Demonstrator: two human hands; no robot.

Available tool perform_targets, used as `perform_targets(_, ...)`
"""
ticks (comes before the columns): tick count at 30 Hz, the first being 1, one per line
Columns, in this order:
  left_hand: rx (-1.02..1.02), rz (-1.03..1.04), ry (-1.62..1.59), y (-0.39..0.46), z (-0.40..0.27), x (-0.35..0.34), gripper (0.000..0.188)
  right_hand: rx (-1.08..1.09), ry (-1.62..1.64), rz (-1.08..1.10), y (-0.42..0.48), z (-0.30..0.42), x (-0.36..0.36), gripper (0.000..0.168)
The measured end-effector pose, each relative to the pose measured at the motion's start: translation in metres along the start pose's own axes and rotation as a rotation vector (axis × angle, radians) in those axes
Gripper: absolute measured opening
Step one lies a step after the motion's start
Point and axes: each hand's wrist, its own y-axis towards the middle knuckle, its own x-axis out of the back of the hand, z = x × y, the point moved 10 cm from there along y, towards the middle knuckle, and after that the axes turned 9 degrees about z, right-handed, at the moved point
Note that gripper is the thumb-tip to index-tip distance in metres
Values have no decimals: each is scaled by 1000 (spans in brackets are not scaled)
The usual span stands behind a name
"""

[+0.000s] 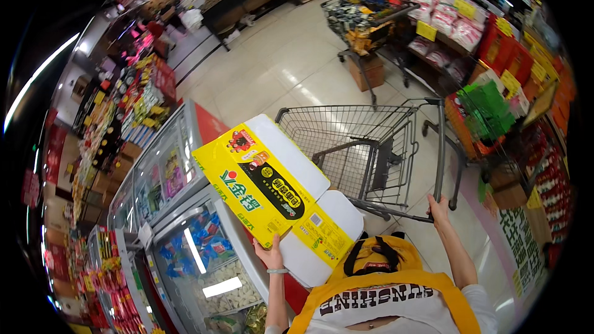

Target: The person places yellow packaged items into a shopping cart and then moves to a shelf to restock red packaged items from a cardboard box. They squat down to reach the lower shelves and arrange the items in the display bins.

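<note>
My left hand (270, 255) is closed on the lower edge of a flattened yellow cardboard box (250, 185) with white flaps, printed with black and green lettering. The box lies tilted between the freezer and a grey wire shopping cart (352, 116), overlapping the cart's near left side. My right hand (438, 209) grips the cart's dark handle at its near end. The cart's basket appears to hold nothing; floor tiles show through the wires. A bracelet circles my left wrist.
Glass-topped chest freezers (213, 241) with packaged food stand at the left. A loaded cart (366, 18) stands ahead, with a cardboard box (366, 72) beneath it. Shelves of white packages (445, 18) and another cart holding green packaging (487, 106) line the right.
</note>
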Motion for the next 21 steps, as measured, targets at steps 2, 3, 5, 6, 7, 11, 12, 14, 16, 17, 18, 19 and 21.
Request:
perform_targets(2, 11, 40, -24, 5, 5, 0, 42, 4, -5, -24, -29, -8, 9, 22)
perform_targets(3, 14, 62, -70, 9, 20, 2, 44, 13, -8, -28, -41, -16, 14, 23)
perform_targets(5, 7, 132, -91, 19, 39, -2, 46, 48, -3, -93, -55, -35, 27, 23)
perform_targets(6, 25, 158, -112, 25, 48, 2, 49, 74, 9, -112, -69, -32, 26, 23)
perform_targets(7, 45, 183, -131, 32, 58, 3, 53, 99, 18, -131, -82, -30, 24, 22)
perform_targets(11, 219, 344, -216, 57, 58, -22, 47, 182, 16, -243, -125, -39, 32, 18)
perform_targets(12, 235, 482, -243, 66, 51, -37, 44, 196, -10, -269, -131, -43, 34, 17)
perform_targets(14, 369, 685, -321, 75, 33, -58, 38, 191, 9, -303, -157, -62, 34, 15)
perform_targets(16, 563, 805, -342, 83, 12, -77, 35, 190, 102, -332, -177, -57, 34, 14)
perform_targets(17, 650, 870, -307, 84, 3, -90, 35, 203, 121, -339, -184, -61, 38, 15)
perform_targets(18, 736, 941, -271, 83, -5, -105, 35, 218, 140, -354, -192, -62, 41, 15)
perform_targets(19, 745, 990, -237, 83, -14, -118, 36, 231, 160, -371, -199, -63, 43, 15)
perform_targets(21, 771, 1094, -160, 73, -18, -141, 36, 189, 179, -405, -211, -76, 46, 14)
